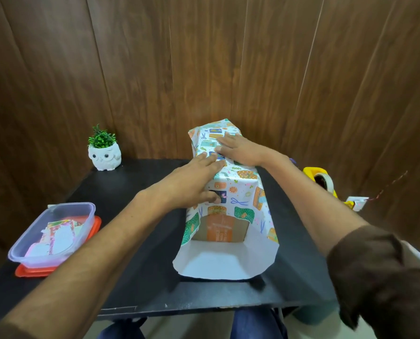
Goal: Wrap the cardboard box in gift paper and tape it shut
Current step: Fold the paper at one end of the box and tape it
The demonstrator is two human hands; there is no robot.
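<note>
A cardboard box point(220, 230) with an orange label lies lengthwise on the black table point(130, 253). Colourful gift paper point(240, 192) is folded over its top and sides, and the near end stays uncovered with white paper flaps sticking out toward me. My left hand point(191, 182) lies flat on the top of the wrapped box, fingers straight, thumb down on the near-left side. My right hand point(238, 150) presses flat on the paper further back, fingers pointing left. The two hands nearly touch at the fingertips.
A yellow tape dispenser point(322, 181) sits at the table's right edge. A clear plastic tub point(54, 234) of paper scraps stands on an orange lid at the left. A white owl pot point(105, 155) with a green plant is at the back left. Wood panelling rises behind.
</note>
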